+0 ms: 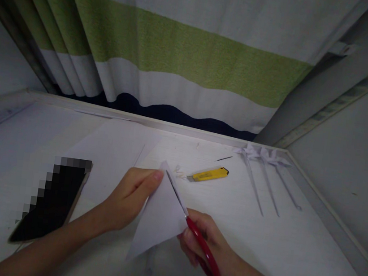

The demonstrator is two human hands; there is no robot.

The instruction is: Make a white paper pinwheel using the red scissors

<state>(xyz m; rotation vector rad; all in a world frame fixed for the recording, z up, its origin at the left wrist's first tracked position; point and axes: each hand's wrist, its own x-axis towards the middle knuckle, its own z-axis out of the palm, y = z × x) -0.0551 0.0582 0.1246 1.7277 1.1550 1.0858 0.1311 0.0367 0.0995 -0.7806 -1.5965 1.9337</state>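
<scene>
Hands, two. Left hand [130, 199]: fingers curled, thumb and forefinger pinching the upper corner of the folded paper [160, 216]. Right hand [202, 244]: closed through the handles of the scissors [192, 227], fingers wrapped tight.

Folded paper, one. White, thin, matte, roughly triangular with a sharp point at 12 o'clock; held off the desk [291, 251] between the two hands, at the centre of view.

Scissors, one pair. Red glossy handles, slim grey metal blades; blades run along the paper's right edge toward 11 o'clock, touching it. How far the blades are parted cannot be told.

Utility knife [209, 174], one. Yellow plastic body, oblong, lying flat at 1 o'clock from the paper, apart from it. A small white paper curl [178, 172] lies just beside its left end.

Paper pinwheels [263, 155], three, counted by their sticks. White, folded heads on thin straight sticks, lying side by side at 2 o'clock near the desk's far edge.

Phone [51, 202], one. Dark, flat, rectangular, at 9 o'clock from the left hand.

Loose white sheets [115, 147], number unclear, flat on the desk at 11 o'clock.

Desk, one. Pale, smooth, with a raised rim.

Curtain [181, 51], one. Cloth, pleated, banded white, green and dark blue, at 12 o'clock.
</scene>
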